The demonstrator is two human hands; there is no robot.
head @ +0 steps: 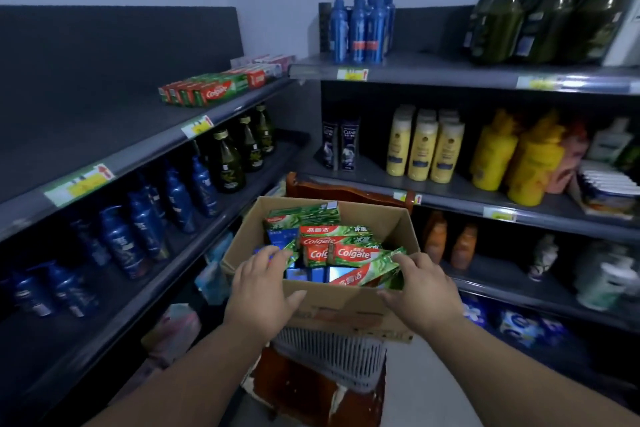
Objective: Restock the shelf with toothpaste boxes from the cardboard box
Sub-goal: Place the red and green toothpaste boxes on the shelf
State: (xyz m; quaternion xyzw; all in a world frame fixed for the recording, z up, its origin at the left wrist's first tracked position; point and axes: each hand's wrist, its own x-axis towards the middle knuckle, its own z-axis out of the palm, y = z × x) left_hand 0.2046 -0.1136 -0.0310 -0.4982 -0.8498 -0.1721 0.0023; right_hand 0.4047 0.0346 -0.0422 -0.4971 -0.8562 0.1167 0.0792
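2 curled grips | left hand (258,291): green box (290,251) | right hand (424,288): toothpaste box (367,274)

Matt cardboard box (349,305) holds glossy toothpaste boxes (353,255) near dark metal shelf (145,152).

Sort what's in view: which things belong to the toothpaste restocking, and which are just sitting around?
Job: cardboard box; Colgate toothpaste boxes in it; Colgate row on the top left shelf; left hand; right hand.
Bystanders: blue pump bottles; yellow bottles; dark green bottles; white basket under the box.
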